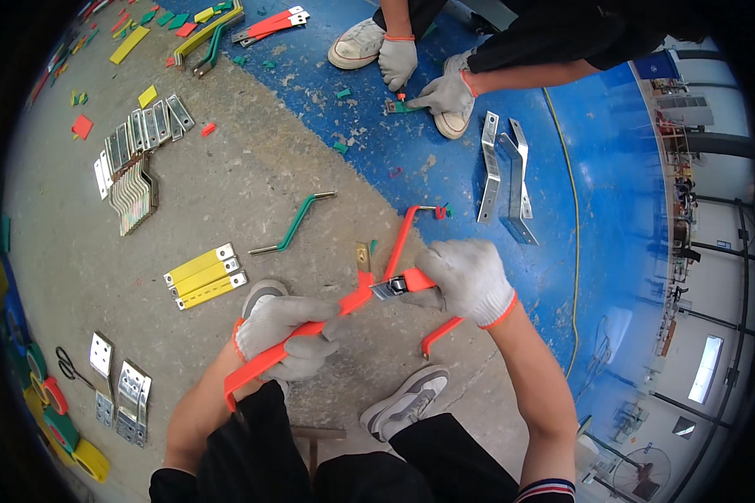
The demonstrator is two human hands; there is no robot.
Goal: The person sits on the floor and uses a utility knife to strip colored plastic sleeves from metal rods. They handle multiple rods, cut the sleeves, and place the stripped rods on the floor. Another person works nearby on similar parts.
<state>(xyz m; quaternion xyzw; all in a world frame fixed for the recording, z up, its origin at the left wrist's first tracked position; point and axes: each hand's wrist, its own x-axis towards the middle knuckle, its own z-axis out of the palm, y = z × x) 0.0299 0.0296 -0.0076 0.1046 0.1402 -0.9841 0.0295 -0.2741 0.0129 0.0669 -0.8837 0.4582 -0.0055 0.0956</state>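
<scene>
Concrete floor (252,193), grey, running into a blue painted patch (478,159) at upper right.

Scattered over the grey part: a stack of bare bent metal plates (134,197) at upper left, three yellow-sleeved bars (203,276) side by side just left of centre, a green-sleeved cranked bar (296,222) lying alone. On the blue: two bare metal brackets (503,180) leaning together. Beyond them a co-worker's gloved hands (432,80) busy with a small green piece.

Held up at centre, above the floor and between both knees: orange-sleeved bent bar (310,331), long, cranked, with a bare metal end (388,287) showing at mid-length. Judged stiff, a flat metal strip under a plastic skin; no sag visible across the span. Likely moderate in weight, needing both hands for control rather than for lifting. Sleeve looks smooth, possibly slick; knit gloves should help there. Bare end probably sharp-edged, best avoided.

Left hand (285,335), gloved, closed round the lower orange run, fingers wrapped fully. Good hold: on the sleeve, near the bend.

Right hand (470,281), gloved, clenched on the upper orange part just beside the bare end, with another orange leg (440,334) hanging out below the fist.

Second orange bar (407,230) behind the hands; touching or apart, cannot tell.

Small plastic offcuts (341,147) dotted about, green and red.
</scene>
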